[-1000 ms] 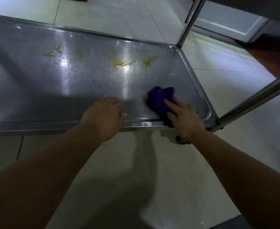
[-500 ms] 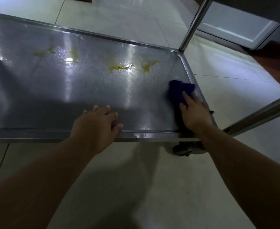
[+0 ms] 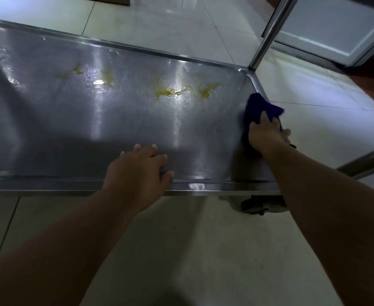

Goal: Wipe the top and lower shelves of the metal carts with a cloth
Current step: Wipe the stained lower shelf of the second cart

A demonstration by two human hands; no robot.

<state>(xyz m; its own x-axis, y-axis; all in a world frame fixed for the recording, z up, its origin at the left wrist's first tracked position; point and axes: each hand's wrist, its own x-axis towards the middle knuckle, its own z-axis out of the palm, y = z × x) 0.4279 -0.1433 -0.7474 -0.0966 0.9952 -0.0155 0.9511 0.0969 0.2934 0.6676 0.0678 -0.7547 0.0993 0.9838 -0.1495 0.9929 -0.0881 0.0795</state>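
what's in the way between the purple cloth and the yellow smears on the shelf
Nothing visible. The cloth, held by the right hand at the right edge of the shelf, has only bare metal between it and the yellow smears to its left. The left hand rests on the front rim, outside that path.

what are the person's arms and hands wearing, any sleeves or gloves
No sleeves show: the left arm and right arm are bare to the frame edge. The left grip and right grip are ungloved hands; no rings, watch or bands visible. Nails look short.
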